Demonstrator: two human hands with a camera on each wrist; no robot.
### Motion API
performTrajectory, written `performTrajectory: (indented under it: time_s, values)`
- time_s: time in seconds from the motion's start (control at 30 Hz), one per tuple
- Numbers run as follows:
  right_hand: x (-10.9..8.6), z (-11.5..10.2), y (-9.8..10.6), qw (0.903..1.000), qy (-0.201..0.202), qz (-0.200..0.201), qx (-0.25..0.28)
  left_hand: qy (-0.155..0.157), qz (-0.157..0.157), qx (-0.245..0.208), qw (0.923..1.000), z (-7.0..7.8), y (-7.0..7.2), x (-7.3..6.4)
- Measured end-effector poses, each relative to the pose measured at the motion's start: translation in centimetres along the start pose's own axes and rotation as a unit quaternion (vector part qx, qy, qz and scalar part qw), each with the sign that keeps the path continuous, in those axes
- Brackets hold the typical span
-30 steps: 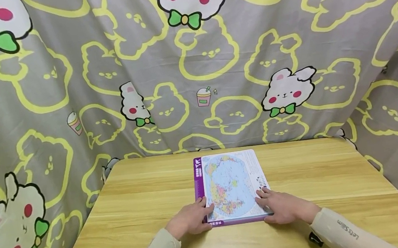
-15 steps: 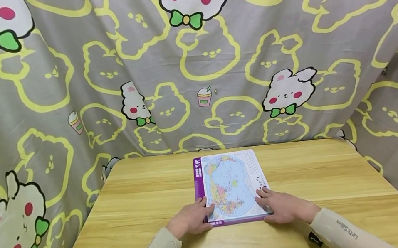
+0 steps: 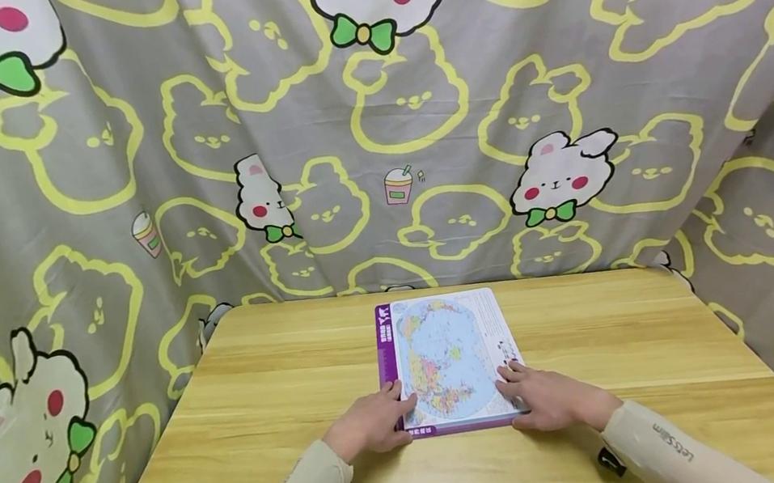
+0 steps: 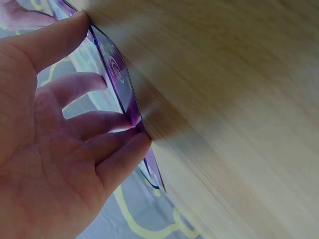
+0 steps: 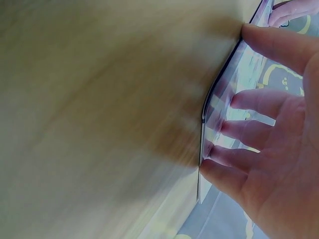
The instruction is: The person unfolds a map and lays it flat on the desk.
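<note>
A flat world map board (image 3: 449, 356) with a purple border lies on the wooden table, its map turned sideways to the viewer. My left hand (image 3: 374, 421) rests on its near left corner, fingers spread over the purple border. On the near right corner lies my right hand (image 3: 553, 399), its fingertips on the white margin. In the left wrist view, the thumb and fingers of the left hand (image 4: 60, 134) touch the board's edge (image 4: 117, 69). The right wrist view has the right hand (image 5: 279, 119) likewise touching the board's edge (image 5: 212, 99). Neither hand is curled round it.
The light wooden table (image 3: 265, 372) extends to both sides of the board. A grey curtain (image 3: 314, 137) with yellow outlines and white rabbit heads hangs behind the table and along both sides.
</note>
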State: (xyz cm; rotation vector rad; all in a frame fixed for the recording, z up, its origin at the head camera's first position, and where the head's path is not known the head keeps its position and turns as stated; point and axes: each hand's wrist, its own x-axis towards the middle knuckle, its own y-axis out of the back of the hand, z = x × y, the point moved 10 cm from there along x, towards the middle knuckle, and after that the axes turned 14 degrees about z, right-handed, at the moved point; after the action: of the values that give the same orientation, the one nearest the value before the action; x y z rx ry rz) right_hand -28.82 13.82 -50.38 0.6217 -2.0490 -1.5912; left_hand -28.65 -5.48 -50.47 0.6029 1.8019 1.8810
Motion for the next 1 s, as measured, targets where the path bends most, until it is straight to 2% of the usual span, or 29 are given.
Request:
performTrajectory:
  time_s: [0.57, 0.77, 1.0]
  values:
    - [0.1, -0.5, 0.0, 0.9996, -0.022, -0.007, -0.018, 0.009, 0.003, -0.021, 0.9997, -0.2, 0.2, -0.3]
    - [0.8, -2.3, 0.0, 0.9996, 0.010, 0.006, -0.026, 0.012, 0.006, -0.029, 0.9995, -0.3, 0.5, -0.8]
    - [2.4, -4.3, -0.8, 0.9987, 0.032, -0.003, -0.040, 0.000, 0.032, -0.018, 0.9993, -0.6, 0.6, -1.1]
